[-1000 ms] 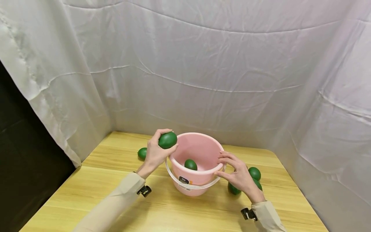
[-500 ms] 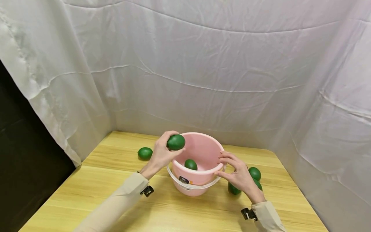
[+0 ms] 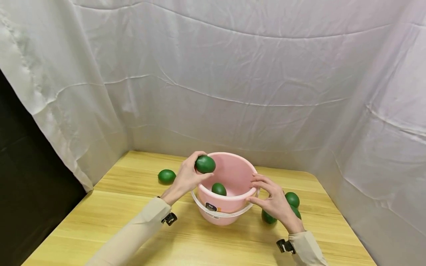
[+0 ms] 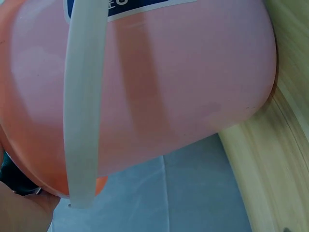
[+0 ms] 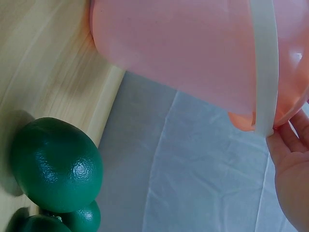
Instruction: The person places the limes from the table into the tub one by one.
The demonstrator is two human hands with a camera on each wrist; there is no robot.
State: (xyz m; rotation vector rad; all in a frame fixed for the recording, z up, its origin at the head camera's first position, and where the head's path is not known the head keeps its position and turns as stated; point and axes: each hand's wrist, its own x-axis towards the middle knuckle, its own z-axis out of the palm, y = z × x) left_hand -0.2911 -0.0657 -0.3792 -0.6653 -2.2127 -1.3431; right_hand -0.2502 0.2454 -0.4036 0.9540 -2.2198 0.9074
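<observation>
In the head view my left hand (image 3: 186, 176) holds a dark green oval fruit (image 3: 205, 164) at the left rim of a pink bucket (image 3: 219, 202). Thumb and fingers lie around the fruit. Another green fruit (image 3: 218, 189) lies inside, on the bucket's bottom. My right hand (image 3: 273, 197) grips the bucket's right rim, thumb outside and fingers over the inner side. The white handle (image 3: 229, 214) hangs down across the front. In the left wrist view the bucket wall (image 4: 193, 72) hides most of the left hand and its fruit.
A single green fruit (image 3: 166, 176) lies on the wooden table (image 3: 126, 199) to the left. Several more, including one at the back (image 3: 292, 199), cluster behind and beside my right hand. Pale curtains (image 3: 233, 92) enclose the table's back and sides.
My left hand has moved right with its fruit, from left of the rim to over it. The left table fruit is now fully uncovered. The right hand has stayed on the rim.
</observation>
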